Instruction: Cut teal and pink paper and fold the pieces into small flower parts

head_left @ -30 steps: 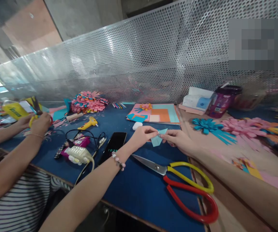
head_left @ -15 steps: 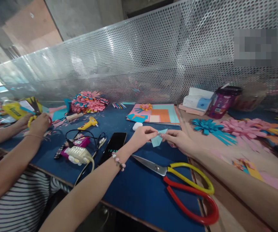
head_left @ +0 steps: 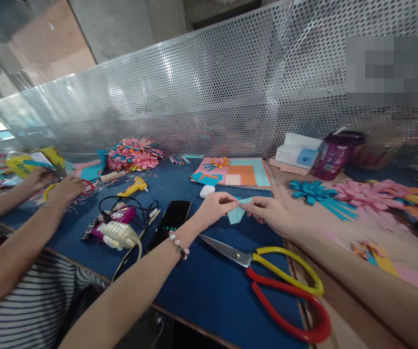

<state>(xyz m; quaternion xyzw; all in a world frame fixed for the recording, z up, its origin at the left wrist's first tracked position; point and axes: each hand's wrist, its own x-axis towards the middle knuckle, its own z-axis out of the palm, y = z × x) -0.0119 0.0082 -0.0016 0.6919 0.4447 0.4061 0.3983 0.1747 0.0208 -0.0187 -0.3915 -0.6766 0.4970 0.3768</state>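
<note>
Between my two hands is a small piece of light-blue paper (head_left: 235, 215), folded and held up over the blue table. My left hand (head_left: 217, 207) pinches its left upper edge between thumb and fingers. The fingertips of my right hand (head_left: 265, 208) grip the upper right part, close beside the left ones. Below the paper lies a pair of scissors (head_left: 236, 254) with one yellow and one red handle, blades pointing left. A black phone (head_left: 174, 218) with its clock lit lies by my left forearm. A white rounded case (head_left: 206, 191) sits just behind my left hand.
Coloured paper sheets (head_left: 245, 172) lie behind my hands. At right are a blue paper flower (head_left: 309, 190), pink flowers (head_left: 369, 194), a tissue pack (head_left: 298, 151) and a purple cup (head_left: 340, 152). At left are a yellow glue gun (head_left: 134, 186), a power strip (head_left: 116, 230) and a co-worker's hands (head_left: 63, 190) with scissors.
The light-blue paper has turned slightly and dropped a little between my fingers, still held by both hands. The co-worker's scissors at left have opened wider at the handles.
</note>
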